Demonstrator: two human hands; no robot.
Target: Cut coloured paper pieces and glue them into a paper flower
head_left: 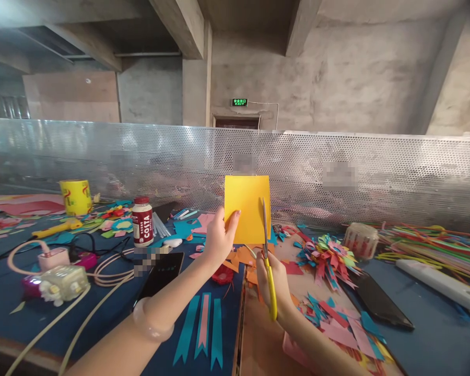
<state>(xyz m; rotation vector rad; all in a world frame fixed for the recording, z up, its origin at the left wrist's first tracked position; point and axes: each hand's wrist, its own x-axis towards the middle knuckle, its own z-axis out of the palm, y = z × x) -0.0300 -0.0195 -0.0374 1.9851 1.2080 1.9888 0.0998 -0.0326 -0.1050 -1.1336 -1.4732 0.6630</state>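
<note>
My left hand (221, 235) pinches a yellow sheet of paper (243, 201) at its left side, thumb on the near face, and holds it upright above the table. A pair of scissors (271, 284) with yellow handles is in my right hand (276, 277). Its blades point up and overlap the right part of the sheet; whether they are cutting into it I cannot tell. Below my hands, swallow-tailed paper strips (187, 326) in blue and pink lie on the blue tabletop. Orange paper scraps (241, 256) and a red paper flower (222, 274) lie under the sheet.
To the left are a red-capped COSTA bottle (142, 224), a phone (159, 277), cables, a charger (54, 258) and a yellow tape roll (75, 197). At right lie a colourful paper bundle (331, 256), another phone (382, 300) and a white device (442, 284). A perforated metal screen (172, 162) stands behind.
</note>
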